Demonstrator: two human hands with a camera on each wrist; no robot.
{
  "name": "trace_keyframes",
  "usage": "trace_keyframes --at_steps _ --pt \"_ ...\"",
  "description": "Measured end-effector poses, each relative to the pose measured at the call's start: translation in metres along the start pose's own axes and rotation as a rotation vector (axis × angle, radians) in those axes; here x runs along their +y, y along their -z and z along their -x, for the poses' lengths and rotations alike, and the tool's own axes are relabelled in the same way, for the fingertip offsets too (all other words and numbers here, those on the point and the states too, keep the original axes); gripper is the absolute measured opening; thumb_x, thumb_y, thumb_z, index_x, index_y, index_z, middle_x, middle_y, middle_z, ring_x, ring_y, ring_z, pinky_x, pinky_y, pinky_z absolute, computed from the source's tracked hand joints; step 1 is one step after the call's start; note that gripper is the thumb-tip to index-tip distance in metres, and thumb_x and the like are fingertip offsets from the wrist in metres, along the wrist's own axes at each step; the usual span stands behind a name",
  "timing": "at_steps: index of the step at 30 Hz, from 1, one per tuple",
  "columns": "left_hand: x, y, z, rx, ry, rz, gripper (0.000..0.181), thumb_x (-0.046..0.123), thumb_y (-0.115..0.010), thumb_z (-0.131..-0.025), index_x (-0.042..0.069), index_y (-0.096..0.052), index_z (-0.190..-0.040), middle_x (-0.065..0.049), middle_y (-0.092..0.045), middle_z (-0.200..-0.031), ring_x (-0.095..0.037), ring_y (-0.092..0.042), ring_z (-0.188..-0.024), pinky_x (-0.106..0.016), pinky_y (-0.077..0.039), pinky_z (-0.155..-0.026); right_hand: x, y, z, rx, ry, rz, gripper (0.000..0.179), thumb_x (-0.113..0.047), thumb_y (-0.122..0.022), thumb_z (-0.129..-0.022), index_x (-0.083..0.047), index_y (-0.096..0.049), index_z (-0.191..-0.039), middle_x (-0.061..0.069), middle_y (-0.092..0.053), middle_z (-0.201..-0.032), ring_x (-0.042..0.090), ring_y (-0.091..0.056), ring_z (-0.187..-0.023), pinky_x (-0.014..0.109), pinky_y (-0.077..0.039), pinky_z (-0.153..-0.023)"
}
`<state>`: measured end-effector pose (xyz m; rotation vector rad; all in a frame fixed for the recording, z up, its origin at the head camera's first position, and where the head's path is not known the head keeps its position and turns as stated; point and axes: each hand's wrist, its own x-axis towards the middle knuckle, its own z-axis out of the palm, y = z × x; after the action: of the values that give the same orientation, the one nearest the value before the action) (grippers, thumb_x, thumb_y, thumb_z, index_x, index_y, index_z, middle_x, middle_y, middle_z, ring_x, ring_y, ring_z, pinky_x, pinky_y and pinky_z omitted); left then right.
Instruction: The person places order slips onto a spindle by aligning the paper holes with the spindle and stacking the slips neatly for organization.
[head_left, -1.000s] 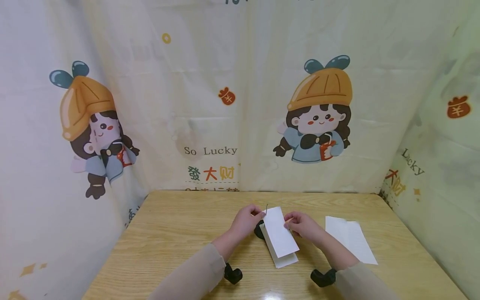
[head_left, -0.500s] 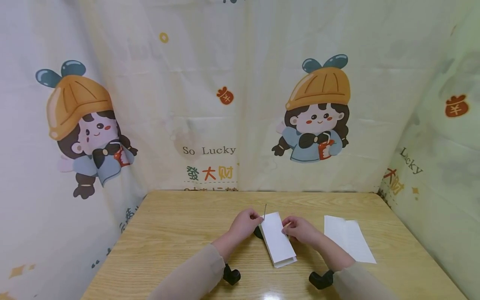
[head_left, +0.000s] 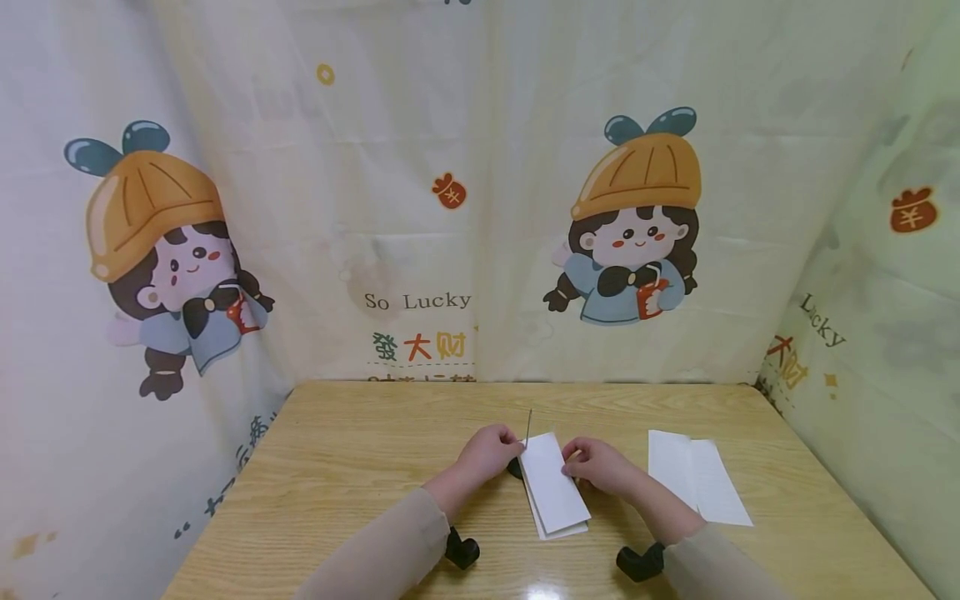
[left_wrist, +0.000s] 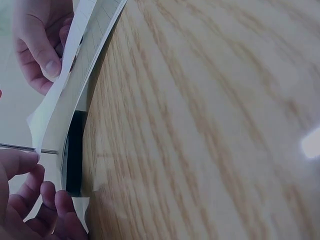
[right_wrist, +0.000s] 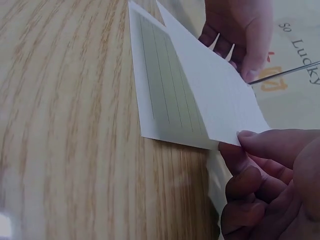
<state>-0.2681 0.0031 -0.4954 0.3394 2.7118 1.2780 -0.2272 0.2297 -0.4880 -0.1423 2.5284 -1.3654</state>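
Observation:
A folded sheet of lined white paper point(head_left: 555, 487) sits on a thin upright metal spike point(head_left: 529, 425), which pokes up through its far left corner. The spike's round black base point(head_left: 514, 468) shows beneath that corner, also as a dark base point(left_wrist: 74, 155) in the left wrist view. My left hand point(head_left: 489, 452) pinches the corner right beside the spike. With thumb and fingers, my right hand point(head_left: 602, 467) pinches the paper's right edge. In the right wrist view the two halves of the lined paper point(right_wrist: 170, 85) gape apart at the near end.
Another creased white sheet point(head_left: 697, 477) lies on the wooden table point(head_left: 360, 467) to the right of my right forearm. A printed curtain point(head_left: 420, 208) hangs behind the table and along both sides. Black wrist mounts point(head_left: 640, 562) show below both sleeves.
The paper has come down lower along the spike, so more of the rod stands above it. Both hands have moved down with it, and the paper's halves lie closer together.

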Motion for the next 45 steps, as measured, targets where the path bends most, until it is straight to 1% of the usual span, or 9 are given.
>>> trace_keyframes --at_steps 5,8,12,17,21,27,35,39,45 --pt "-0.0020 -0.0006 -0.0015 -0.023 0.023 -0.028 0.019 0.027 -0.072 -0.091 0.014 -0.062 -0.080 0.001 -0.056 -0.075 -0.015 -0.049 -0.066 -0.030 -0.039 -0.058 0.0001 -0.0017 0.0000 -0.005 -0.022 0.033 0.020 -0.014 -0.072 -0.090 -0.008 -0.061 -0.106 0.005 -0.056 -0.070 0.019 -0.049 -0.058 0.028 -0.040 -0.055" --pt "-0.0022 -0.0009 -0.0022 -0.033 0.045 -0.041 0.019 0.028 -0.072 -0.091 0.015 -0.062 -0.080 0.001 -0.056 -0.075 -0.015 -0.050 -0.066 -0.030 -0.039 -0.058 0.0011 -0.0018 -0.0006 -0.016 -0.012 0.035 0.022 -0.014 -0.073 -0.090 -0.008 -0.060 -0.107 0.004 -0.056 -0.069 0.018 -0.049 -0.057 0.028 -0.040 -0.055" --pt "-0.0012 0.0004 -0.0019 -0.038 0.043 -0.059 0.020 0.027 -0.072 -0.091 0.015 -0.062 -0.079 0.001 -0.056 -0.073 -0.015 -0.049 -0.064 -0.030 -0.038 -0.057 0.0012 -0.0017 -0.0005 -0.032 0.006 0.032 0.023 -0.012 -0.073 -0.089 -0.007 -0.059 -0.107 0.004 -0.056 -0.067 0.017 -0.048 -0.056 0.028 -0.039 -0.053" --pt "0.0012 0.0031 -0.0004 -0.050 0.051 -0.070 0.021 0.027 -0.072 -0.091 0.015 -0.061 -0.077 0.001 -0.055 -0.071 -0.015 -0.048 -0.061 -0.029 -0.038 -0.055 0.0016 -0.0024 -0.0019 -0.034 0.004 0.051 0.023 -0.011 -0.074 -0.088 -0.007 -0.059 -0.106 0.003 -0.053 -0.065 0.016 -0.047 -0.054 0.027 -0.038 -0.052" --pt "0.0025 0.0035 -0.0005 -0.065 0.069 -0.079 0.020 0.030 -0.072 -0.091 0.016 -0.061 -0.082 0.001 -0.056 -0.073 -0.015 -0.049 -0.063 -0.030 -0.038 -0.057 0.0020 -0.0022 -0.0023 -0.023 -0.013 0.082 0.025 -0.012 -0.075 -0.087 -0.008 -0.060 -0.106 0.003 -0.053 -0.066 0.016 -0.048 -0.055 0.026 -0.039 -0.052" --pt "0.0022 0.0017 -0.0020 -0.074 0.048 -0.088 0.017 0.031 -0.070 -0.092 0.016 -0.063 -0.090 0.001 -0.057 -0.081 -0.016 -0.050 -0.069 -0.031 -0.039 -0.061 0.0017 -0.0029 -0.0010 -0.009 -0.025 0.099 0.025 -0.012 -0.076 -0.086 -0.008 -0.060 -0.106 0.005 -0.054 -0.068 0.017 -0.049 -0.056 0.028 -0.041 -0.054" --pt "0.0008 0.0014 -0.0043 -0.086 0.044 -0.078 0.019 0.029 -0.068 -0.094 0.016 -0.062 -0.082 0.001 -0.054 -0.073 -0.015 -0.047 -0.063 -0.029 -0.037 -0.057 0.0001 -0.0043 -0.0005 -0.004 -0.017 0.094 0.025 -0.010 -0.076 -0.086 -0.007 -0.058 -0.104 0.004 -0.054 -0.067 0.017 -0.049 -0.055 0.028 -0.041 -0.054" --pt "0.0008 0.0017 -0.0046 -0.090 0.027 -0.070 0.018 0.027 -0.068 -0.094 0.017 -0.062 -0.081 0.001 -0.053 -0.072 -0.015 -0.047 -0.061 -0.029 -0.036 -0.056 0.0010 -0.0045 -0.0014 -0.005 -0.011 0.074 0.024 -0.008 -0.074 -0.087 -0.005 -0.055 -0.102 0.004 -0.054 -0.067 0.016 -0.049 -0.053 0.027 -0.041 -0.053" --pt "-0.0006 0.0011 -0.0062 -0.093 0.006 -0.114 0.019 0.026 -0.068 -0.094 0.017 -0.061 -0.079 0.003 -0.052 -0.070 -0.014 -0.047 -0.061 -0.029 -0.036 -0.057 0.0032 -0.0050 -0.0021 -0.007 -0.007 0.045 0.023 -0.005 -0.071 -0.088 -0.004 -0.050 -0.096 0.005 -0.055 -0.065 0.015 -0.050 -0.050 0.027 -0.041 -0.051"
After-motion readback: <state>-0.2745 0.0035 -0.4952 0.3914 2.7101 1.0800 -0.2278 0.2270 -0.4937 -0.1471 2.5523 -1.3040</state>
